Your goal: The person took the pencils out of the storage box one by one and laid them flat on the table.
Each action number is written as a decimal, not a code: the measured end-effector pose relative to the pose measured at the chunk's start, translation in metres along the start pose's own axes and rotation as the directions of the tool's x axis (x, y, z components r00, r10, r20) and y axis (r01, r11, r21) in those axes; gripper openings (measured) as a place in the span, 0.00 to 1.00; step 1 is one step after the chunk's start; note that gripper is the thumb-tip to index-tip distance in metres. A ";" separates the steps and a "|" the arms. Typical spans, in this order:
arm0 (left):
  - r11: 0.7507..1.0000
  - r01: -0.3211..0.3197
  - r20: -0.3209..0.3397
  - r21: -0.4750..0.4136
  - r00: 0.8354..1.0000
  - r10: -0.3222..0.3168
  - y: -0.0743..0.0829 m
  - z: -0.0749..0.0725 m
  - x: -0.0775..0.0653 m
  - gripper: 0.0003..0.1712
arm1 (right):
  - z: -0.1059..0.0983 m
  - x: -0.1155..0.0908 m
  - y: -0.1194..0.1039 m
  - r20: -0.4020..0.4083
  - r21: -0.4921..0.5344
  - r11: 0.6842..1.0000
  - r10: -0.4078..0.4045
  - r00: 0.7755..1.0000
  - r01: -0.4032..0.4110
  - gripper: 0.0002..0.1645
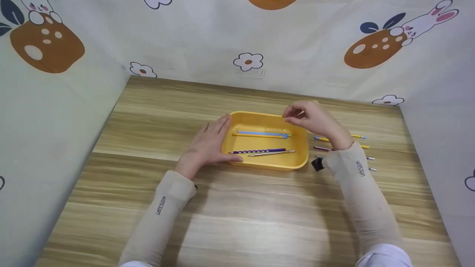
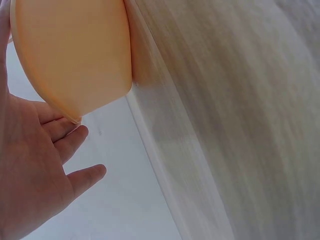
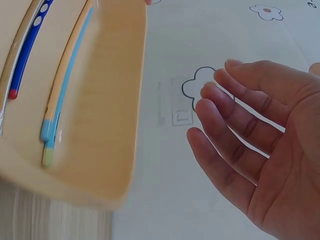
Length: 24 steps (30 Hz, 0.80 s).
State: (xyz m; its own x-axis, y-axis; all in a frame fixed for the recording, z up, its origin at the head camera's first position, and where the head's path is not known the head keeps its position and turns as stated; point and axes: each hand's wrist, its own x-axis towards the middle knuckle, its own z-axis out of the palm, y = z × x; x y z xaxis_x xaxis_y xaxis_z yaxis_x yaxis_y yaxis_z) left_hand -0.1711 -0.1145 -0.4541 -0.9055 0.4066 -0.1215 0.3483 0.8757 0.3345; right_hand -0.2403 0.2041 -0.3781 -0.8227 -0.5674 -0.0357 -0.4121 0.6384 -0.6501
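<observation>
A yellow plastic box [image 1: 267,162] stands on the table with several pencils inside. At its back lie a blue pencil [image 1: 259,132] and a yellow pencil [image 1: 256,135], side by side. Nearer the front are a dark blue pencil with pale spots [image 1: 259,151] and a silvery brown pencil [image 1: 272,153]. My left hand [image 1: 207,146] rests against the box's left side, fingers fairly straight, thumb on the front left corner. Above the back right rim hovers my right hand [image 1: 311,118], its fingers loosely bent and, in the right wrist view, holding nothing.
Several more pencils, among them a dark red pencil [image 1: 321,148], lie on the wooden table [image 1: 237,211] right of the box, partly hidden under my right wrist. A printed cloth [image 1: 200,44] walls in the table at the back and both sides.
</observation>
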 end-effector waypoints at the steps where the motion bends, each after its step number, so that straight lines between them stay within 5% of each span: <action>1: 1.000 0.000 -0.001 -0.004 1.000 0.000 0.000 0.000 0.000 0.77 | 0.001 0.002 -0.001 0.000 0.008 1.000 -0.004 1.000 0.004 0.12; 11: 1.000 0.013 0.007 -0.015 1.000 -0.013 0.000 0.000 0.000 0.77 | 0.018 0.026 -0.009 -0.055 0.033 0.988 -0.147 0.988 0.149 0.10; 24: 0.999 0.003 -0.006 -0.037 1.000 -0.003 0.000 -0.001 0.000 0.77 | 0.042 0.055 -0.017 -0.079 -0.096 0.939 -0.337 0.938 0.329 0.08</action>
State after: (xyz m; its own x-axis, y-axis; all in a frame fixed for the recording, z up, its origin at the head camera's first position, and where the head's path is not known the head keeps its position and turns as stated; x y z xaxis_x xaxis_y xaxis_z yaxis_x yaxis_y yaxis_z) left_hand -0.1711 -0.1144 -0.4535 -0.9079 0.4025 -0.1170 0.3368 0.8666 0.3681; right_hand -0.2623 0.1403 -0.4012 -0.6641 -0.7061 0.2458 -0.6954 0.4626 -0.5500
